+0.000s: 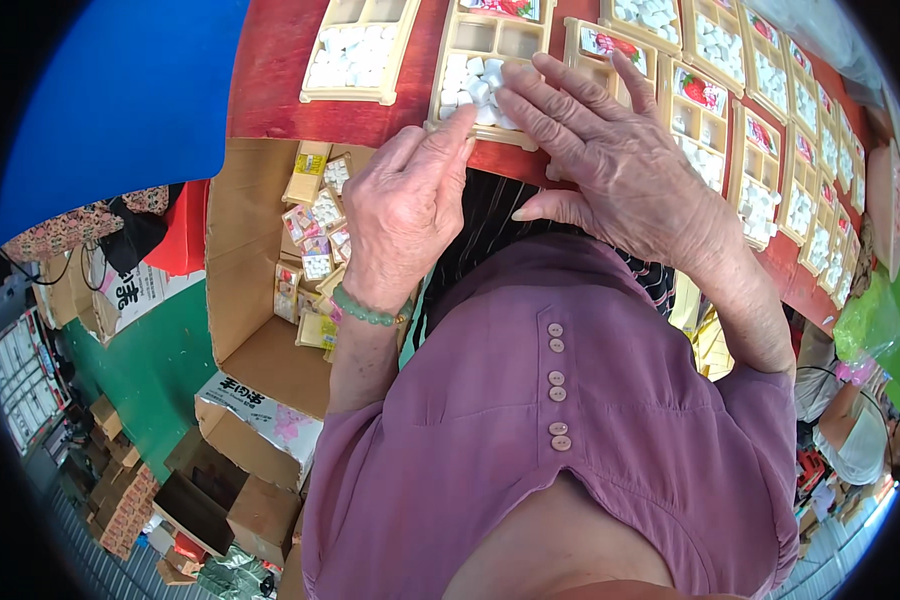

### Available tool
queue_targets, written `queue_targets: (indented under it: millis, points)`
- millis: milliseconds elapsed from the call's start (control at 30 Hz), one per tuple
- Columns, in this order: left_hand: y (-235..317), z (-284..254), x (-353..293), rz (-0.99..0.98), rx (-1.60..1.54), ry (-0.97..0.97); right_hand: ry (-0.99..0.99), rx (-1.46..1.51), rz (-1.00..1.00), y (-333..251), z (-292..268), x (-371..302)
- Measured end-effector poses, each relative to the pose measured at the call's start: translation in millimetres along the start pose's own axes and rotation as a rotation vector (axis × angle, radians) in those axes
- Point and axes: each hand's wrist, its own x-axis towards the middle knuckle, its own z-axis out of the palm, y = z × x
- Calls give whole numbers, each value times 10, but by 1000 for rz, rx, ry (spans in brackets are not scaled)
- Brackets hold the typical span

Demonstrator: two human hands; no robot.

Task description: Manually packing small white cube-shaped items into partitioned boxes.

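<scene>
A cream compartment tray [437,95] lies on the red table in front of me, with small white cubes [458,82] heaped in its near part. Two square compartments behind the cubes show bare bottoms, and a strawberry-picture card [505,6] lies at the far end. My left hand [410,190] has its index fingertip at the cubes; the other fingers are curled, and whether they hold anything is hidden. Flat and spread, my right hand [620,160] hovers over or rests on the tray's right edge, its fingertips beside the cubes. It partly covers the neighbouring tray [573,48].
More filled trays [755,205] line the red table [270,90] to the right; another tray [352,58] stands left. Below the edge, an open cardboard box [250,290] holds several packed trays. A blue panel [110,100] is at left. Another person [855,435] is at far right.
</scene>
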Motion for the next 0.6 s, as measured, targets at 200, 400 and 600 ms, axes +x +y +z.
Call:
queue_targets:
  millis: [200, 400, 600]
  points:
    - [-1, 4, 12, 37, 51, -7, -3, -16, 7, -21, 1, 4]
    - [44, -14, 30, 12, 7, 7, -17, 20, 16, -61, -29, -20]
    - [63, -37, 32, 48, 76, -94, -1, -7, 3, -54, 39, -37]
